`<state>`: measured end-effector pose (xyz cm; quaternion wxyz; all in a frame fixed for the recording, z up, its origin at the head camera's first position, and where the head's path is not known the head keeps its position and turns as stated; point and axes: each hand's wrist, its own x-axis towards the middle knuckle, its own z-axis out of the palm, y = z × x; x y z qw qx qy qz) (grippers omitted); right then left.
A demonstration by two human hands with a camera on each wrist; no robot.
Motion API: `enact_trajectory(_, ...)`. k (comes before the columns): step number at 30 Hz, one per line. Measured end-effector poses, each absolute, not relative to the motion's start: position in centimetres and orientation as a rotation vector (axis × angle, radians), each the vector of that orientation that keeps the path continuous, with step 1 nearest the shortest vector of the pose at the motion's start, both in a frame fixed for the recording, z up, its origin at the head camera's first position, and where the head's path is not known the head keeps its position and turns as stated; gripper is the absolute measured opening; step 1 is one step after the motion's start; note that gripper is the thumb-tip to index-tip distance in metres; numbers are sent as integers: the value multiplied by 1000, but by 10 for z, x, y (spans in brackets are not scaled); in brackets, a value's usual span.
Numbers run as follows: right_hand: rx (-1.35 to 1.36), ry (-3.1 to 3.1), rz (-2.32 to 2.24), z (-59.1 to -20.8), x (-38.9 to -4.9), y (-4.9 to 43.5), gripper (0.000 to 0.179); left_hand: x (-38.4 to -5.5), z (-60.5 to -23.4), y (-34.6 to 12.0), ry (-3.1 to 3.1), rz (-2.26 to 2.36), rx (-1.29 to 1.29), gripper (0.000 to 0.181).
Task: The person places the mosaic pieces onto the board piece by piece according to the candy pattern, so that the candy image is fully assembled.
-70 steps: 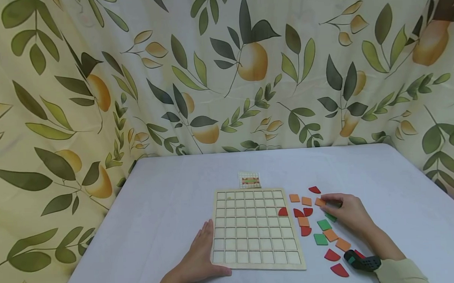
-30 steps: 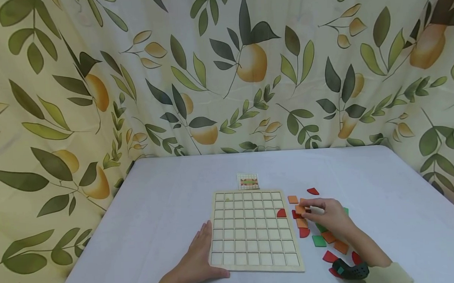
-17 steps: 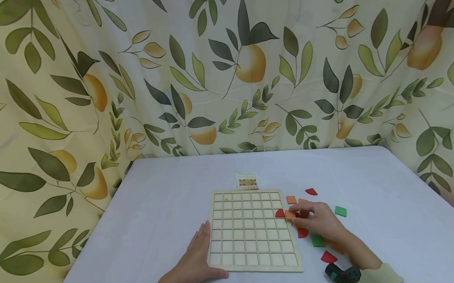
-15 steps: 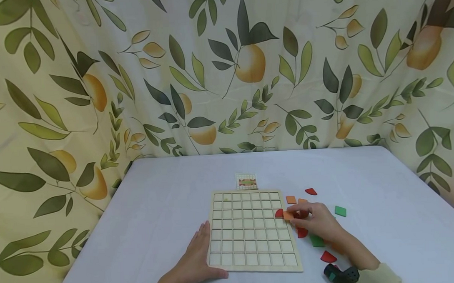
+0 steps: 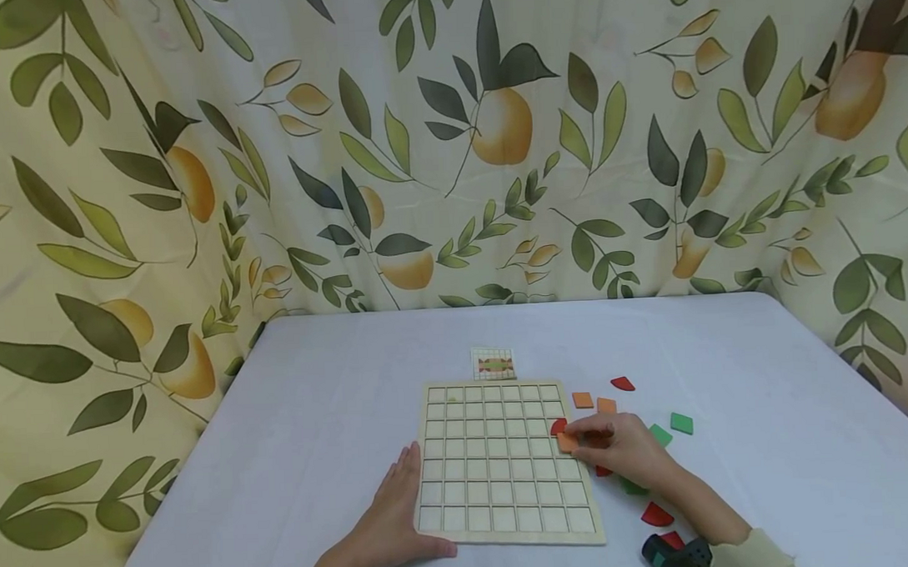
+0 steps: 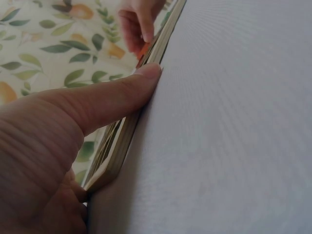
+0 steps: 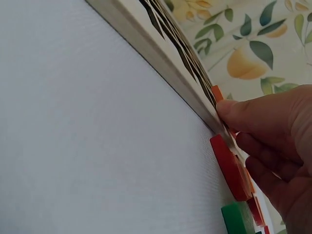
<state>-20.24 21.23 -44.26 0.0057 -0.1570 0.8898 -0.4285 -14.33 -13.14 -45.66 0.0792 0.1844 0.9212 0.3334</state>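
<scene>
In the head view a pale wooden grid board (image 5: 509, 469) lies on the table. My left hand (image 5: 390, 511) rests at its near-left corner, fingers straight along the left side and thumb along the front edge. My right hand (image 5: 625, 448) pinches an orange square tile (image 5: 568, 443) between thumb and fingertips over the right-hand column of cells. Just behind that tile, a red quarter-circle tile (image 5: 558, 427) sits in a cell. The right wrist view shows the right thumb (image 7: 239, 112) against the orange tile (image 7: 217, 93) at the board's edge.
Right of the board lie loose tiles: orange squares (image 5: 582, 400), green squares (image 5: 682, 423) and red quarter circles (image 5: 657, 515), some hidden under the right hand. A small pattern card (image 5: 493, 364) lies behind the board. A fruit-print curtain (image 5: 449, 150) hangs beyond the white table (image 5: 337, 388).
My right hand has picked up an orange tile from the right-hand group and carried it left and nearer onto the board's right column. The left hand keeps its place at the board's corner.
</scene>
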Motion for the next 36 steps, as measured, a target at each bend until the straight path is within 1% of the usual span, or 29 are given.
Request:
enact_trajectory(12,-419,2748,-1396,-442,-201,211,32,-144,-456,-130,2742,1001,532,132)
enact_trajectory(21,-521,2764,-1388,-443,-201,212,31,-143,-456,-130,2741,1008,529,132)
enact_trajectory(36,-471,2741,-1417,-442,-200,207,28,-144,-457,-131,2755,993,539,133)
